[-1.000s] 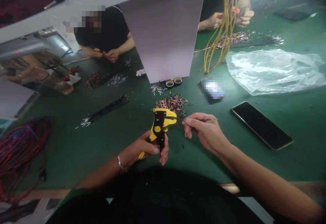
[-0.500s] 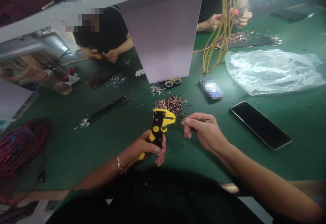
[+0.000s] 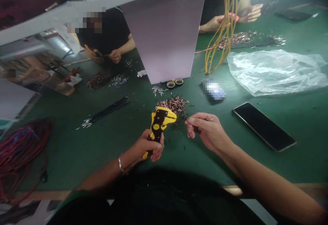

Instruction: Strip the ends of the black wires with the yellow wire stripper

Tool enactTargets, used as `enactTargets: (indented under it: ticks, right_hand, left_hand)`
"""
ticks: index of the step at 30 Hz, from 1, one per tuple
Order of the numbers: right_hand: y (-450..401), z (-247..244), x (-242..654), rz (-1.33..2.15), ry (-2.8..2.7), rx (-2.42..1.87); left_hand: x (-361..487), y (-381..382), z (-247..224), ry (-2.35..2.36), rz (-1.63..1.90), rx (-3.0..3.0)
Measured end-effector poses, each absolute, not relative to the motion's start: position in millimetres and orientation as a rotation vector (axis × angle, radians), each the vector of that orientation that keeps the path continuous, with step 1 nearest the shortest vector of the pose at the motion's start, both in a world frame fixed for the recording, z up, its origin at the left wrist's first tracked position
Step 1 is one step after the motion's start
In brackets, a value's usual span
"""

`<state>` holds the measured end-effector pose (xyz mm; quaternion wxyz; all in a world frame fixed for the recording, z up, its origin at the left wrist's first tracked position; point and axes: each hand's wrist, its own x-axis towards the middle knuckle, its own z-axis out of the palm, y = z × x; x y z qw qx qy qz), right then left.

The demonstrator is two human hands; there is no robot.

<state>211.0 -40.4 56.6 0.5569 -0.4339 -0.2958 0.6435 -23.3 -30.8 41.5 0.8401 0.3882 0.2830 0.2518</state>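
My left hand (image 3: 153,145) is wrapped round the handles of a yellow and black wire stripper (image 3: 159,124), its head pointing right. Right of the tool's jaws, my right hand (image 3: 202,126) pinches a thin dark wire, whose end lies close to the jaws; whether it sits between them is too small to tell. A heap of short copper and black wire pieces (image 3: 175,103) lies just behind the stripper. Behind that are small white pieces (image 3: 158,90) and two black tape rolls (image 3: 175,83). To the left lies a bundle of black wires (image 3: 109,110).
A phone (image 3: 263,126) and a clear plastic bag (image 3: 276,71) lie at the right. Yellow wires (image 3: 221,30) hang beside a pale divider (image 3: 166,33). Red cables (image 3: 23,150) are coiled at the left. Two people work across the green table (image 3: 102,170).
My left fingers have closed round the handles, and the stripper's jaws have come together. Across the table, one person's hand has opened and another's yellow tool has been raised.
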Motion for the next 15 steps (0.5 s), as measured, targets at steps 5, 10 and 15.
enactTargets:
  ticks: [5,10,15]
  right_hand:
    - [-40.1,56.2,211.9,1.520,-0.706,-1.002]
    - [-39.7,60.2,212.2,1.503,-0.684,-1.021]
    - [-39.0,59.8,212.0,1.501,-0.683,-1.018]
  left_hand:
    - [-23.6,-25.6,38.7,0.489,0.520,0.810]
    - [-25.0,-22.7,36.1,0.444,0.522,0.777]
    - [-27.4,-21.3,35.7,0.433,0.523,0.769]
